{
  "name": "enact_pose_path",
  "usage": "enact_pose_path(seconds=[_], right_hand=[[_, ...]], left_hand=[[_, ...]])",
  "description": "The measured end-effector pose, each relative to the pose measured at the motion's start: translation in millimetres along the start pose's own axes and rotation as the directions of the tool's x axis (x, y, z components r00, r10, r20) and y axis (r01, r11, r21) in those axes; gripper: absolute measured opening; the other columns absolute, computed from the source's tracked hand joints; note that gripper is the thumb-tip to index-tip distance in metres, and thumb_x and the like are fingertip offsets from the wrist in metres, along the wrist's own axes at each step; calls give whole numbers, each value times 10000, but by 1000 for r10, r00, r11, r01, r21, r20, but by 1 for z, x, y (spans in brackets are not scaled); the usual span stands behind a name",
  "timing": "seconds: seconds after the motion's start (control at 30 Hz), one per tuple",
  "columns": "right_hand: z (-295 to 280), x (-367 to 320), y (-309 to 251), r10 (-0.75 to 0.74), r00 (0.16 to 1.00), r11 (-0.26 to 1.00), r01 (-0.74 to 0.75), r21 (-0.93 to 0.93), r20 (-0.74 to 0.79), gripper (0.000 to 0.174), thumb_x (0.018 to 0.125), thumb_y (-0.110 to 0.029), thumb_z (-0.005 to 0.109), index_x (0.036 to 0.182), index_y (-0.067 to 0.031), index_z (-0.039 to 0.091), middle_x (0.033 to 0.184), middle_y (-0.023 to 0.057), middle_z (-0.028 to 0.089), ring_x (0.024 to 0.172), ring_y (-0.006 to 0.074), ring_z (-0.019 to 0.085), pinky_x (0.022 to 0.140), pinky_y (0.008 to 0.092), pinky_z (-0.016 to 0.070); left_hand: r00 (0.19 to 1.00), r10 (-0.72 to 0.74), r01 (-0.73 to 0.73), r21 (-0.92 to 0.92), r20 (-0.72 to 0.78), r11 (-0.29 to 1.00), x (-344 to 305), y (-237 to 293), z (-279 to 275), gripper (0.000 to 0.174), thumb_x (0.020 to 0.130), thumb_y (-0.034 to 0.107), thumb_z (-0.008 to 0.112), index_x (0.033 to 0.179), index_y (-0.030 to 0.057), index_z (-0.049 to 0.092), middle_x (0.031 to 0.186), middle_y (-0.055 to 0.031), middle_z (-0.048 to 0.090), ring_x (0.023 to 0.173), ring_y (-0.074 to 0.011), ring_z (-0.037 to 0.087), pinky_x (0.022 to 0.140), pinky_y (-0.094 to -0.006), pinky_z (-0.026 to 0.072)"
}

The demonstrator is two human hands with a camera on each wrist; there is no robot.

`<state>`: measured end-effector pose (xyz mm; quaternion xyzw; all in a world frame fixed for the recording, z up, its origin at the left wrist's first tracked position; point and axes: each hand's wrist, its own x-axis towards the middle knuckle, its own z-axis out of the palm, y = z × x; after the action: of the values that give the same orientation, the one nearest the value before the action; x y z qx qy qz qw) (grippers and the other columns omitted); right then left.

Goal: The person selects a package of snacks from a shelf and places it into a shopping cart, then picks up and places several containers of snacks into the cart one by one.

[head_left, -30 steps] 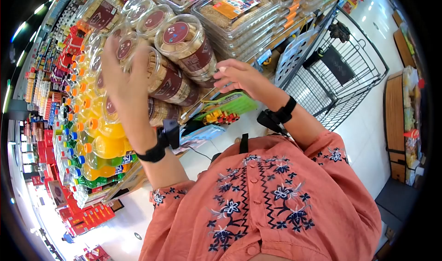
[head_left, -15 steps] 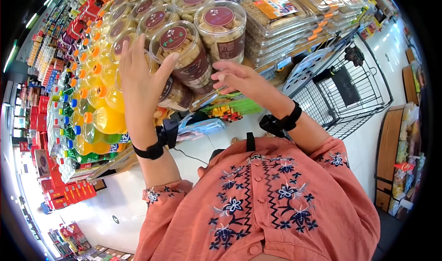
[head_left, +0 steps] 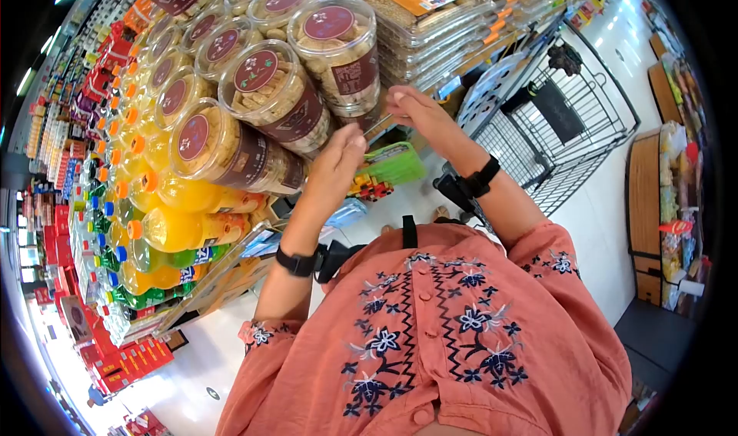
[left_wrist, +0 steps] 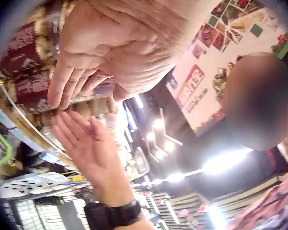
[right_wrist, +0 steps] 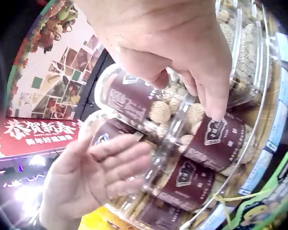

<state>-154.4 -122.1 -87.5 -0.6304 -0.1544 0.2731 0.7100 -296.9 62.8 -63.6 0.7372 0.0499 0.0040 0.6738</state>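
Note:
Stacked clear tubs of biscuits with maroon labels (head_left: 265,90) lean toward the person in the head view. My left hand (head_left: 334,167) is at the front side of the tubs, its fingers extended and holding nothing. A little to the right, my right hand (head_left: 430,121) hangs beside the front tubs, fingers relaxed. The left wrist view has the left palm (left_wrist: 120,52) above the open right hand (left_wrist: 96,160). In the right wrist view, the right fingers (right_wrist: 213,96) point down by a tub's label (right_wrist: 216,139); contact cannot be told. The left palm (right_wrist: 93,177) faces up there.
Orange drink bottles (head_left: 173,228) stand left of the tubs, and flat clear boxes of snacks (head_left: 423,21) are stacked to the right. A wire shopping cart (head_left: 553,121) stands at the right. A green bag (head_left: 396,164) hangs at the display's front edge.
The left hand has come down from over the tubs toward the front edge, nearer the right hand. The right hand stays near the front tubs. The head view has shifted slightly.

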Motion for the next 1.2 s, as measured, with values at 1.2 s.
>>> enact_pose_path(seconds=[1.2], right_hand=[[16, 72, 20, 121, 989, 969, -97, 229, -90, 645, 973, -653, 452, 1357, -138, 514, 1215, 25, 571, 1015, 155, 526, 865, 344, 435]], left_hand=[[899, -3, -6, -19, -438, 1000, 76, -57, 29, 907, 955, 707, 352, 1428, -66, 385, 1415, -286, 475, 1333, -393, 447, 1110, -407, 317]])
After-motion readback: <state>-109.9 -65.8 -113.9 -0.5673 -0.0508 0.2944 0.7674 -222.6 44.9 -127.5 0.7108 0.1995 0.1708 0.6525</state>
